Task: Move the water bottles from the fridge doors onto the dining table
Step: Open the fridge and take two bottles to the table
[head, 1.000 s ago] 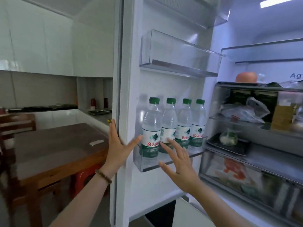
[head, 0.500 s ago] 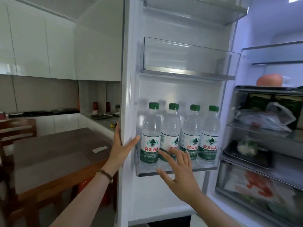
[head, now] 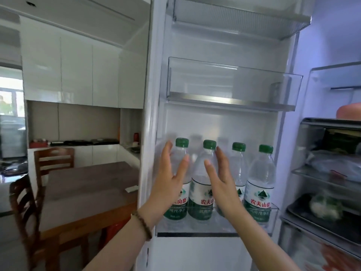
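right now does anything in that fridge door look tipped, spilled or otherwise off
Nothing stands out. The four water bottles stand upright with caps on in the lower door bin, and no spill shows. The bin above is empty. Left hand and right hand are open around the bottles.

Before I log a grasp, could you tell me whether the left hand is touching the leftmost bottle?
Cannot tell. In the head view the open left hand overlaps the leftmost bottle, fingers spread, but one view cannot show contact or a gap in depth.
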